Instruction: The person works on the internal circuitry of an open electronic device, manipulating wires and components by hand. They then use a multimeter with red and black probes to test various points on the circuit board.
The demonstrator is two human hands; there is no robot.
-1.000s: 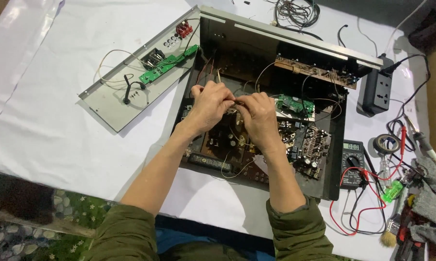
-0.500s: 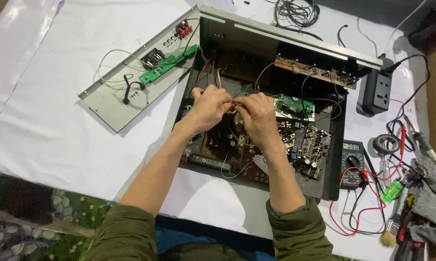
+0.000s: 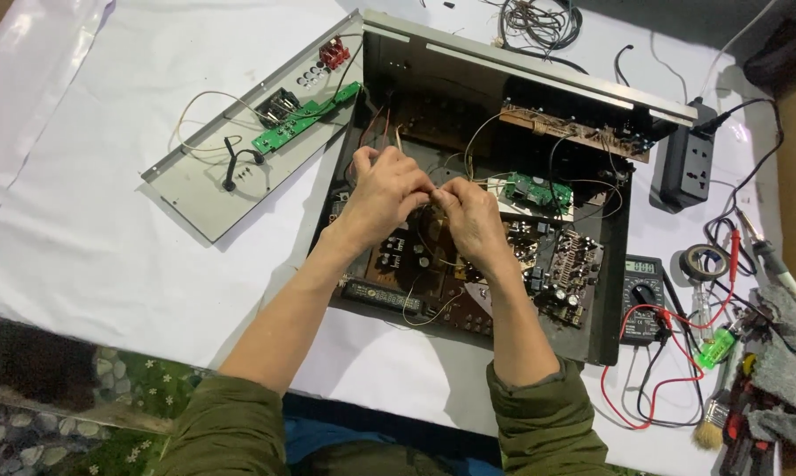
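Both hands' grip (image 3: 431, 196) pinching wires, open chassis (image 3: 610, 291), white tbl cover (image 3: 81, 220)

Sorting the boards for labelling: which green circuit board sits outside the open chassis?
The long green board on the detached grey panel, left of the chassis. The other green board lies inside, right of the right hand.
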